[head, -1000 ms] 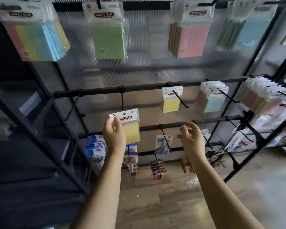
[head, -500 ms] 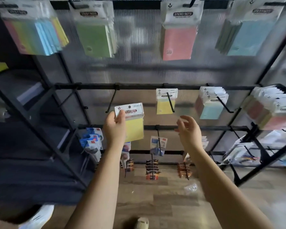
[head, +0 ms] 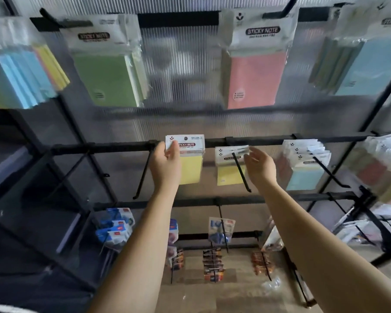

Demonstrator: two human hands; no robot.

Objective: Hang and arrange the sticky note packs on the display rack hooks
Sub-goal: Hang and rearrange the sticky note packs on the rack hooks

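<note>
Yellow sticky note pack (head: 191, 162), upright, header pinched in left hand (head: 166, 164) level with middle rail, between bare hook (head: 142, 175) leftward and stocked hook (head: 240, 170) rightward; right hand (head: 259, 164) empty, fingers relaxed apart.

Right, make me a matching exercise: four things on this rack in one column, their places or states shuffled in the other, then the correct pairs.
Things
1. left hand
2. right hand
3. pink sticky note pack
4. light blue sticky note packs

Places or states
A. top row, on a hook
B. grips a yellow sticky note pack
C. middle rail, right of both hands
D. open, beside a hook holding yellow packs

Pairs: 1-B, 2-D, 3-A, 4-C
</note>
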